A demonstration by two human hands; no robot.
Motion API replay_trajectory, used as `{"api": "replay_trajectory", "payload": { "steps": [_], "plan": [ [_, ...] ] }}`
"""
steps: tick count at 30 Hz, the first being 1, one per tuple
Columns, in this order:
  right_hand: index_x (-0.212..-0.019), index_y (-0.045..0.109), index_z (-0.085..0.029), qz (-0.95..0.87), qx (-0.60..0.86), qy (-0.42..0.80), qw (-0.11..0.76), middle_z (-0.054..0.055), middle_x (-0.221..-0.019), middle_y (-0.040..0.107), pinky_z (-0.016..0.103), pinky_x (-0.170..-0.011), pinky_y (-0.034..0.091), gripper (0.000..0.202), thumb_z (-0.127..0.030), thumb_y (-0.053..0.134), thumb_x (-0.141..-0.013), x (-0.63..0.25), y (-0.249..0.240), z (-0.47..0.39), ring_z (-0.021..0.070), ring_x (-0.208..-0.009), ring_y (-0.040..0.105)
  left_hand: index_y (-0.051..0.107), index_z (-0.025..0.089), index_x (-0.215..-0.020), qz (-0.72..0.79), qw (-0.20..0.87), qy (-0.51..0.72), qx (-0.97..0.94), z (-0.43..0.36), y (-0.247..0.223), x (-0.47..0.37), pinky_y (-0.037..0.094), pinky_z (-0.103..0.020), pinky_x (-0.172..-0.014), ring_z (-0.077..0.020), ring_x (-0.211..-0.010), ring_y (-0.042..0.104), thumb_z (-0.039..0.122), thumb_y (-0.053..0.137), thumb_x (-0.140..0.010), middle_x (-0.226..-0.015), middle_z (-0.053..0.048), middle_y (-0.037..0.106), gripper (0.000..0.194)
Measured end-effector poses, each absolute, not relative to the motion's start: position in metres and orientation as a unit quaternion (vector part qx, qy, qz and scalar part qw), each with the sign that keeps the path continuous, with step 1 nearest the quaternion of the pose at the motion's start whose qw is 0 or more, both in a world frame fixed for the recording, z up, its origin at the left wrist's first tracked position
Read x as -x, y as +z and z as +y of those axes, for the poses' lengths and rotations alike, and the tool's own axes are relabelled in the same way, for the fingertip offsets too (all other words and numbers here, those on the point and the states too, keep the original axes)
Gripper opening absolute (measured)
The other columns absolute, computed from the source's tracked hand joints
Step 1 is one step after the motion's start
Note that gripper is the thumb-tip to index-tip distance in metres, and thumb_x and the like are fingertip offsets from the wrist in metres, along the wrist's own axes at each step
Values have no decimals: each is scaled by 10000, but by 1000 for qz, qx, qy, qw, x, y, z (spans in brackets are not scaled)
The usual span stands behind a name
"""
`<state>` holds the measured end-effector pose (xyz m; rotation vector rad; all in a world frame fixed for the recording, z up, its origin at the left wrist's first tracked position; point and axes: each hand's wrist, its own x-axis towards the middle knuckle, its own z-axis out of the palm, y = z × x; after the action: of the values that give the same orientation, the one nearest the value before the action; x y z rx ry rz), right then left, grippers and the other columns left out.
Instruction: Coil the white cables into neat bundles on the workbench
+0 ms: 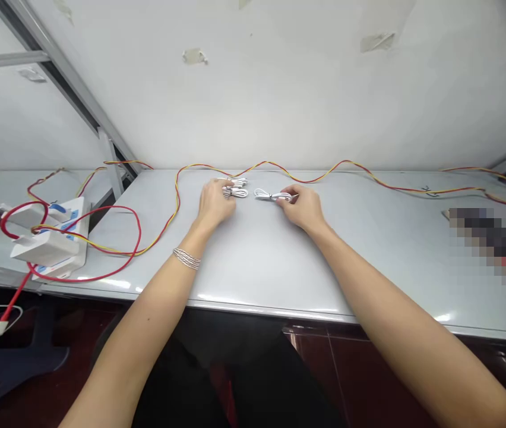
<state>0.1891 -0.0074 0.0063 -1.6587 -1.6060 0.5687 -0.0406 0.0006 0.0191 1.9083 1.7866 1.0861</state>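
Observation:
My right hand (pixel 304 206) pinches one end of a coiled white cable (pixel 267 195), tied at its middle with a dark twist tie. The coil lies low over the grey tabletop and points left. My left hand (pixel 216 203) is closed at the left ends of another tied white cable (pixel 239 193). Just behind that one lies a further white cable bundle (pixel 240 182), partly hidden by the left fingers. A small gap separates the left-hand bundles from the one at my right hand.
A red and yellow wire (pixel 208 167) winds along the back of the table (pixel 271 255), below a white panel (pixel 280 89). On the left is a white power strip (pixel 82 232) with plugged-in adapters and looping red wire. A pixelated dark object (pixel 489 238) lies on the right.

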Motion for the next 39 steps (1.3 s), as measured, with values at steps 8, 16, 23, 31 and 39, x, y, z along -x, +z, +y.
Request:
{"api": "replay_trajectory", "payload": {
  "steps": [8, 16, 23, 31, 39],
  "plan": [
    [-974, 762, -195, -630, 675, 96, 372, 111, -950, 680, 575, -1001, 458, 195, -274, 700, -807, -209, -16, 16, 308, -995, 603, 719, 185, -938, 645, 122, 318, -684, 2, 14, 45, 316, -649, -1067, -437, -1183, 538, 46, 721, -651, -1142, -167, 667, 319],
    [-1213, 729, -187, -638, 662, 67, 388, 183, -1198, 590, 565, -1077, 382, 417, -188, 729, -796, -201, -1, 2, 354, -1198, 500, 674, 164, -719, 647, 146, 326, -674, 1, 16, 45, 259, -652, -1094, -444, -1194, 504, 35, 738, -632, -933, -137, 625, 168],
    [-1101, 714, -172, -685, 548, 251, 409, 75, -975, 713, 422, -898, 552, 307, -237, 740, -802, -169, 13, -25, 204, -822, 674, 659, 180, -916, 572, 263, 383, -676, 3, 15, 36, 500, -478, -917, -242, -875, 638, 185, 730, -767, -942, -89, 666, 165],
    [-1157, 686, -179, -615, 457, 478, 430, 100, -987, 756, 319, -619, 592, 451, -372, 813, -770, -158, 8, -29, 217, -800, 723, 674, 146, -973, 397, 432, 460, -667, -11, 20, 14, 571, -327, -761, -165, -781, 698, 297, 788, -756, -974, -90, 736, 288],
    [-1004, 692, -183, -530, 448, 556, 458, 46, -815, 720, 341, -642, 632, 362, -376, 861, -748, -155, 10, -31, 154, -623, 661, 635, 188, -979, 416, 320, 494, -693, -16, 23, 16, 565, -315, -756, -162, -798, 707, 251, 767, -778, -920, -58, 731, 248]
  ]
}}
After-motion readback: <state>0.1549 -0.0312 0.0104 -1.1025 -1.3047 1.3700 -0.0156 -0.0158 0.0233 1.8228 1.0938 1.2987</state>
